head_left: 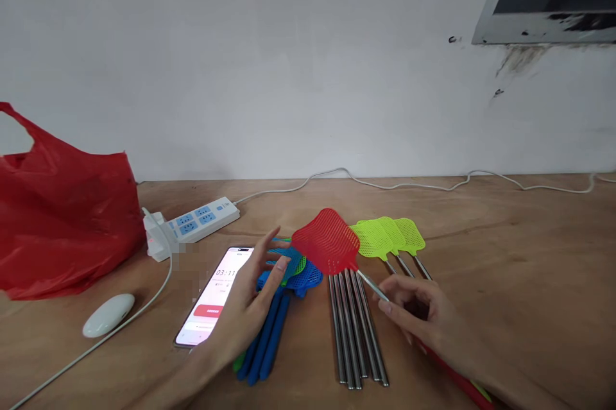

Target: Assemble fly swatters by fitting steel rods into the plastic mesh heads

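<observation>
A red fly swatter (327, 241) is tilted up to the left, its metal rod pinched between the thumb and fingers of my right hand (418, 310). Its red handle runs below my right forearm. My left hand (257, 291) has its fingers apart and holds nothing, hovering by the blue fly swatter heads (309, 278), partly hiding them. Blue handles (268, 341) and a bit of green lie below these heads. Several bare metal rods (353, 330) lie side by side in the middle. Yellow-green fly swatters (378, 240) overlap at the right, their lower parts covered by my right hand.
At left stand a red plastic bag (72, 217) and a white power strip (205, 221) with a plug in it. A phone (212, 294) showing a timer and a white rounded device (108, 316) lie nearby. A white cable (404, 187) runs along the wall.
</observation>
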The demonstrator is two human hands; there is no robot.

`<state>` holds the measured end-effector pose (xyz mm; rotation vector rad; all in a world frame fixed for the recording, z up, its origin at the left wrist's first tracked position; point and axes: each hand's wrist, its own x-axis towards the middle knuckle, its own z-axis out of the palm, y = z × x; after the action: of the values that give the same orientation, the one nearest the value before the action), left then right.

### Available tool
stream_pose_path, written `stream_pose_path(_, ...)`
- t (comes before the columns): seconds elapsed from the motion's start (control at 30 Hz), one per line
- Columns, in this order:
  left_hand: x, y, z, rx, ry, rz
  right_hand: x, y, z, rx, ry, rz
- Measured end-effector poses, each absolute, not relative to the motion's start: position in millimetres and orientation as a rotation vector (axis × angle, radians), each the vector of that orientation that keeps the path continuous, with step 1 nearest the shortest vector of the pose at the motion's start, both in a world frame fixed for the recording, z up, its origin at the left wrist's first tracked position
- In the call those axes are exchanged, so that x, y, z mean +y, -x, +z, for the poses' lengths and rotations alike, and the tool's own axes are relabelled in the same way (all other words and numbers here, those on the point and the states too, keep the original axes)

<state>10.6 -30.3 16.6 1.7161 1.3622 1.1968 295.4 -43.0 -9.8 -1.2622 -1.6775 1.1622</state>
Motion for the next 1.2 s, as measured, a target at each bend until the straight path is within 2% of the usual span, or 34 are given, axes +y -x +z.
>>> stream_pose_path(0.17,-28,-5,20,1.51,-1.965,1.126,-30,-299,-20,-1.623,1.304,0.778)
stream_pose_path(0.4,-27,-1,25,1.733,-2.3,0.816,-27,-310,-19,-1.974,1.47,0.302)
stream_pose_path(0.6,-27,-3,16,1.875,-2.504,0.414,-29,-308,-15,-2.111,1.568,0.148)
stream_pose_path(0.87,-28,-14,18,1.911,-2.585,0.244,-28,-309,-19,-2.223,1.606,-0.061)
stream_pose_path(1.2,-40,4,39,2.11,-2.534,-0.06,-29,-307,-17,-2.253,1.606,-0.157)
